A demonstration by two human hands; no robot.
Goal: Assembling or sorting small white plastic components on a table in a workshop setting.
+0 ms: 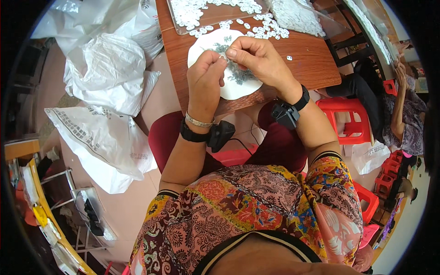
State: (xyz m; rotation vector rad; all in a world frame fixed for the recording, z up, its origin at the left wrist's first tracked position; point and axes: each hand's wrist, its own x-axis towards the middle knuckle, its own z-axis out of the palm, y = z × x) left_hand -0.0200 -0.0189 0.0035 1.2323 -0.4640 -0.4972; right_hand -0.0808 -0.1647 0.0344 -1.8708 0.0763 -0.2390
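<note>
Close together over a white round sheet or plate [201, 50], both of my hands are closed in a pinch. The thumb and forefinger of my left hand [205, 77] press together near the middle. Just right of it, my right hand [262, 59] pinches with its fingertips almost touching the left ones. Whatever sits between the fingertips is too small to make out. Beneath the hands lie many small grey pieces [240, 77], apparently metal. Small white oval plastic parts [261, 31] with holes lie scattered just beyond the white round.
A clear tray [182, 31] of white parts and a clear bag [295, 18] of them stand at the table's far side. Filled white sacks [105, 68] crowd the floor on the left. A red stool [346, 110] and another person [403, 110] are at right.
</note>
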